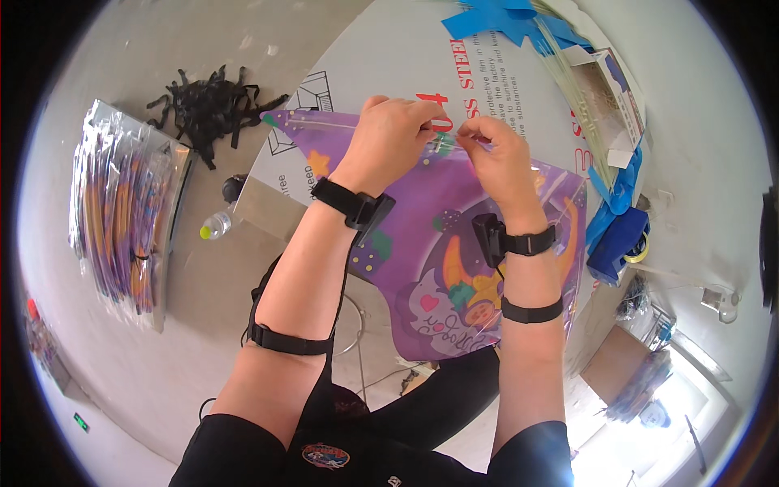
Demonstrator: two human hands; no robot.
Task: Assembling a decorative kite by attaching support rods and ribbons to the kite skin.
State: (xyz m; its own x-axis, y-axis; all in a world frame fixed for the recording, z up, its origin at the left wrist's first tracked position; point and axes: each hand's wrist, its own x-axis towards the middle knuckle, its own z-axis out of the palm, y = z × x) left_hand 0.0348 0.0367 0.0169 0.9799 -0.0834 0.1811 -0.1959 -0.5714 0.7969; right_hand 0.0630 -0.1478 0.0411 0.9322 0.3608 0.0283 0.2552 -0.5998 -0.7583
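Note:
A purple kite (406, 235) with printed cartoon figures, an orange star and a crescent lies over the table edge and hangs toward my lap. A pale rod (320, 121) runs along its far edge. My left hand (385, 138) is closed at that edge, fingers curled in a pinch. Just to the right, my right hand (499, 158) pinches thumb against forefinger, holding something thin and shiny too small to name. Between the hands lies a small greenish, glossy patch (442, 144). My fingers partly hide the spot where they meet the kite.
The white printed board (365, 73) forms the tabletop. At its right lie thin pale rods (580, 101), blue strips (495, 20), an open carton (608, 105) and a blue tape dispenser (621, 247). At left are black straps (215, 109), a bottle (216, 226) and bagged kites (122, 211).

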